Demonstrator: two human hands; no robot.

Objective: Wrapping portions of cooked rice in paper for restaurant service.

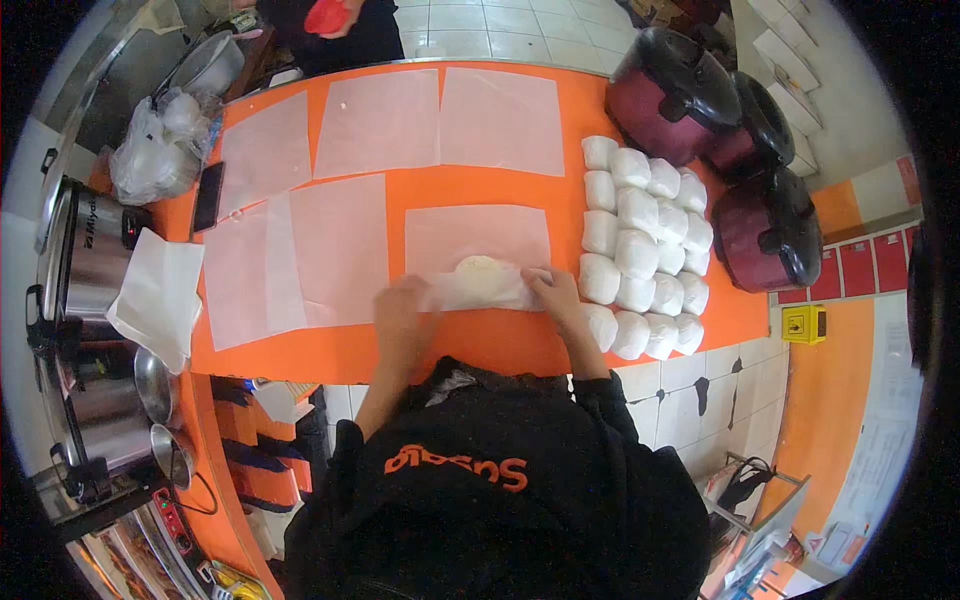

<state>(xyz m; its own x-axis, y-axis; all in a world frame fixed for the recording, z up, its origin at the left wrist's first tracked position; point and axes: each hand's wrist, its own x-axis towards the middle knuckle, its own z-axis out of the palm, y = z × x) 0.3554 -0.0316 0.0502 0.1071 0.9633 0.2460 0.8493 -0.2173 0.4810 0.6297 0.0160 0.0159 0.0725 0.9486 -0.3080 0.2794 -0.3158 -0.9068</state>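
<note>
Right in front of me, a sheet of white wrapping paper (476, 225) lies on the orange table. Its near edge is folded up over a mound of what looks like cooked rice (484, 265), and only the mound's top shows. My right hand (553, 296) pinches the right end of the fold. At the left end, my left hand (405, 319) is blurred, its fingers against the paper; I cannot make out their grip. To the right of my right hand, several white paper-wrapped packets (637, 255) stand in rows, some stacked on others.
More paper sheets (379, 124) lie flat across the orange table (480, 349). A phone (208, 196) rests at the left edge near a paper stack (161, 289). Dark red rice cookers (671, 97) stand at the right. Across the table, a person's hand (346, 19) holds something red.
</note>
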